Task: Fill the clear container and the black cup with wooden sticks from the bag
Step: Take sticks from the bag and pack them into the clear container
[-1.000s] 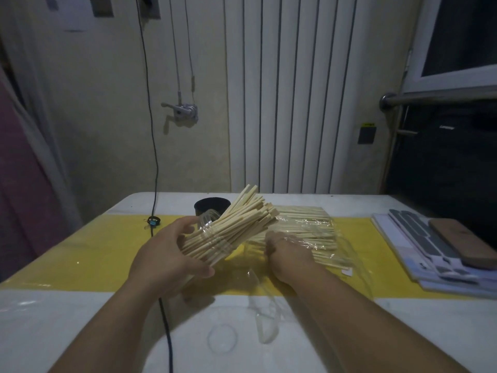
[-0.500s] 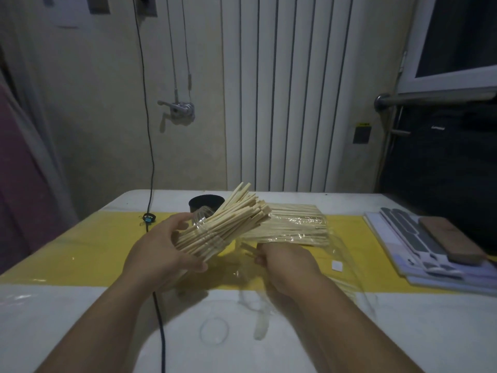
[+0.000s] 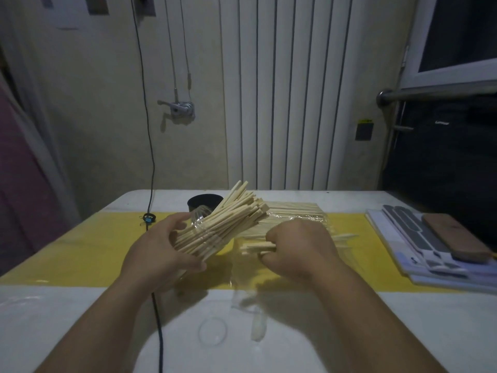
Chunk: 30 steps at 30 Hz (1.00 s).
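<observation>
Head view: left hand (image 3: 158, 251) grips clear container (image 3: 205, 229), fingers curled round it, tilted with its mouth to the far right and packed with wooden sticks (image 3: 234, 215). Right hand (image 3: 298, 246) is closed round a small bunch of sticks at the near edge of the bag (image 3: 298, 214), which lies on the yellow strip of the table (image 3: 80, 251). Black cup (image 3: 205, 202) stands just behind the container

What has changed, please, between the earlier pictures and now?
The right hand, earlier resting on the clear plastic bag, has closed its grip on a small bundle of wooden sticks from it. The left hand still holds the tilted, stick-filled clear container; the black cup stayed behind it.
</observation>
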Each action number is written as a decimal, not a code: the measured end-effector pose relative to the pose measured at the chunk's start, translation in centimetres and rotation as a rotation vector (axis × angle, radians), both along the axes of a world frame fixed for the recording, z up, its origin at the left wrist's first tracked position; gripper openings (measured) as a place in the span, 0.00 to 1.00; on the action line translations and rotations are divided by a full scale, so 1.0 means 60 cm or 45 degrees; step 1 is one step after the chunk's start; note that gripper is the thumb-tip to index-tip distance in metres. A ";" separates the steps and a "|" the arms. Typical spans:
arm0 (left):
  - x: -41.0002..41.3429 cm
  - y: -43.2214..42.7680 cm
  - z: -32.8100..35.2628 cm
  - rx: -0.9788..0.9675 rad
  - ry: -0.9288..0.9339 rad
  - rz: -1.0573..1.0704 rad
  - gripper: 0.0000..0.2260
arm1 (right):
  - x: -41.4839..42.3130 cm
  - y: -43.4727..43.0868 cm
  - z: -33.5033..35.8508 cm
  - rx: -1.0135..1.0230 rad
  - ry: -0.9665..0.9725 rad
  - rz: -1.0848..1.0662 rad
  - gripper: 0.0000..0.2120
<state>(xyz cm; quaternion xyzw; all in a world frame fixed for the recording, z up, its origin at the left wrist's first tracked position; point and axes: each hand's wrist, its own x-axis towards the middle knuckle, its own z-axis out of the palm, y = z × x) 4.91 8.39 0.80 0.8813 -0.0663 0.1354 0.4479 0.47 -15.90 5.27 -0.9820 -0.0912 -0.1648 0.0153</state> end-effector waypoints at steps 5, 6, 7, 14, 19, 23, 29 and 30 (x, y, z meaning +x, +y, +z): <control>-0.002 -0.001 0.001 0.010 -0.010 -0.018 0.42 | 0.031 -0.011 -0.037 0.241 -1.111 0.300 0.21; -0.002 -0.001 0.001 0.023 -0.011 -0.021 0.42 | 0.036 -0.012 -0.045 0.279 -1.200 0.338 0.21; -0.002 -0.001 0.001 0.039 -0.011 -0.024 0.42 | 0.036 -0.012 -0.048 0.302 -1.257 0.335 0.21; -0.007 -0.004 0.003 0.149 -0.008 0.002 0.37 | 0.032 -0.012 -0.041 0.574 -1.322 0.380 0.28; -0.005 -0.007 0.004 0.230 -0.003 -0.003 0.41 | 0.015 -0.007 -0.026 1.195 -1.200 0.467 0.19; -0.006 -0.006 0.004 0.263 -0.015 0.006 0.45 | -0.001 0.017 -0.010 1.811 -0.969 0.413 0.18; -0.009 -0.012 0.007 0.340 -0.033 0.013 0.47 | 0.001 0.022 -0.009 2.107 -0.667 0.274 0.22; -0.010 -0.012 0.007 0.359 -0.039 0.013 0.47 | 0.005 0.019 -0.009 2.095 -0.630 0.244 0.22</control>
